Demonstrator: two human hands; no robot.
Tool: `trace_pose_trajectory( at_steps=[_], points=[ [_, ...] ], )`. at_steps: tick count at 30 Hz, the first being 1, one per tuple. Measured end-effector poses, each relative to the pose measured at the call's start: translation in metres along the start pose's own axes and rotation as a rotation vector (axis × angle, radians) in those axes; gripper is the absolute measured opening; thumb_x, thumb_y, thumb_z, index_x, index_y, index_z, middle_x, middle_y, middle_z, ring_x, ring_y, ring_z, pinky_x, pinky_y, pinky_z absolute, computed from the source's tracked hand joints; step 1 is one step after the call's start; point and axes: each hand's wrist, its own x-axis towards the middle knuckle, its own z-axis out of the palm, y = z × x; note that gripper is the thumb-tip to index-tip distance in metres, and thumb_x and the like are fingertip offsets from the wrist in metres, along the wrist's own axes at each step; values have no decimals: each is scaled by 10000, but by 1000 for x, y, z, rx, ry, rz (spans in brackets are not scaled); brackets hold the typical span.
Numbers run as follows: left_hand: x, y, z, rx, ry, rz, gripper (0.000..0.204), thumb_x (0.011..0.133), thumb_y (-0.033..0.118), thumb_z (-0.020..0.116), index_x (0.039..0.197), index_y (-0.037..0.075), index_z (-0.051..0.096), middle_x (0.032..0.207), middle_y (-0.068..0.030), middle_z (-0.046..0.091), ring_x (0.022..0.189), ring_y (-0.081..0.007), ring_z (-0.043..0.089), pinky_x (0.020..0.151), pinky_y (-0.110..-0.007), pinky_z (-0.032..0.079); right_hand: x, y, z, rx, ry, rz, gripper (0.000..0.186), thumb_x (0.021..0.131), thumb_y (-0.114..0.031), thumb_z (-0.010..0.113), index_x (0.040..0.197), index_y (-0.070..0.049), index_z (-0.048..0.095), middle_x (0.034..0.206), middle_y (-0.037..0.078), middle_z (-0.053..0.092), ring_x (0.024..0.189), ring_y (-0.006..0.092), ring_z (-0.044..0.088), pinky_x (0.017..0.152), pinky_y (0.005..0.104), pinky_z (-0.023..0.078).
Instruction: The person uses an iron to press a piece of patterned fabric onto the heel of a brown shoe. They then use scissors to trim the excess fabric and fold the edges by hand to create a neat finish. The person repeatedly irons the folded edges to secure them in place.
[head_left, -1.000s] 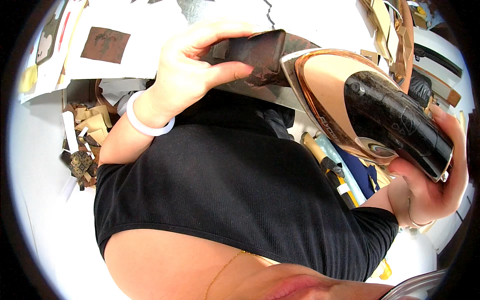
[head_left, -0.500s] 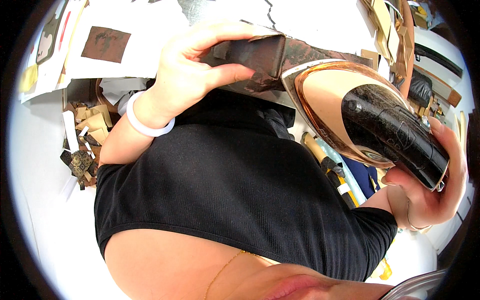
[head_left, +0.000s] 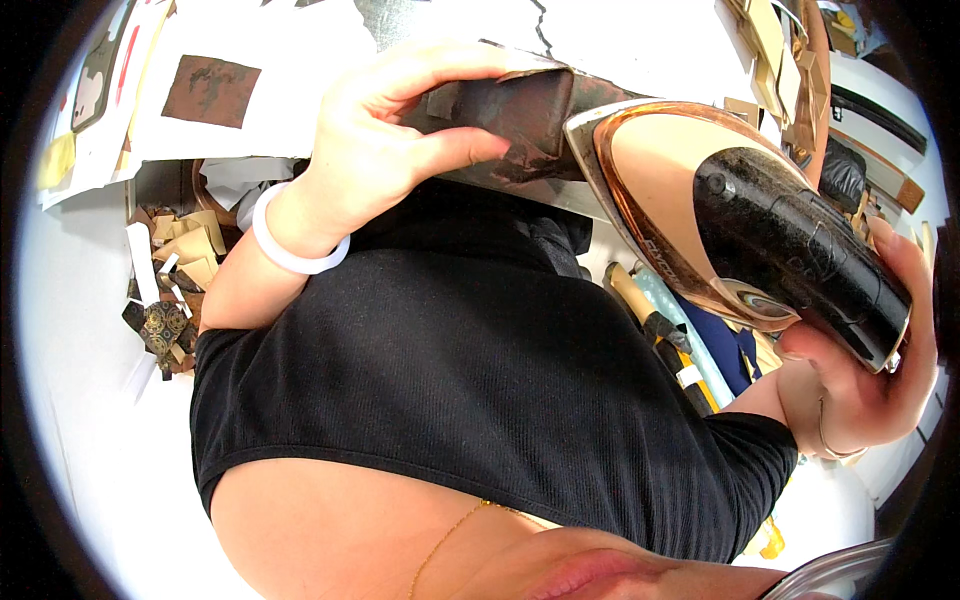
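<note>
My left hand curves round the near-left part of a folded, mottled dark-brown piece, fingertips on its top edge and thumb low against it, at the edge of a pale worktop. My right hand grips a black, cream and copper iron by its black handle. The iron is tilted, its pointed tip over the right part of the brown piece; I cannot tell if they touch. A flat brown square lies on white paper to the left of my left hand.
A phone-like object sits at the upper left. Paper scraps are heaped below the worktop's left end. Cardboard pieces stand at the upper right. Rolls of material lean below the iron, and a black bag is farther right.
The iron in my right hand dipped about half a second ago and is now raised again, near its earlier height. My left hand and the brown piece have barely moved.
</note>
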Motion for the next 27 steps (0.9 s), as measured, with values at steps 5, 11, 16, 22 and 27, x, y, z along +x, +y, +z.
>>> trace_pose_trajectory(
  at_steps=[5,11,16,22,27],
  points=[
    [2,2,0,3,-11,-1,498,725,-74,845,1201,-15,713,1172,-117,714,1113,-219,676,1005,-323,517,6,1,-2,-79,-61,-22,808,578,-194,894,1279,101,624,1161,250,714,1025,387,730,910,405,624],
    [2,2,-3,78,-55,12,494,754,3,850,1219,-42,690,1195,-138,701,1124,-235,671,1011,-340,514,16,4,-8,-134,-124,-34,778,600,-218,901,1265,91,640,1167,245,714,1024,383,731,920,403,616],
    [-1,-1,-11,129,-130,51,536,817,126,855,1264,-86,650,1260,-189,683,1183,-279,656,1063,-396,495,24,12,-6,-132,-90,-31,751,643,-236,887,1273,83,632,1160,237,716,1009,369,726,904,395,608],
    [4,4,-4,77,-87,40,506,730,-77,818,1218,-11,705,1196,-132,734,1132,-240,689,1020,-360,533,37,22,-14,-134,-122,-32,706,700,-239,865,1284,72,619,1154,229,716,989,351,718,880,390,596],
    [0,-1,-2,13,-52,-20,505,741,-96,794,1229,-6,697,1221,-124,720,1169,-233,670,1054,-362,511,51,32,-23,-115,-131,-33,669,748,-241,846,1294,64,609,1150,222,716,971,335,712,861,385,587]
  ],
)
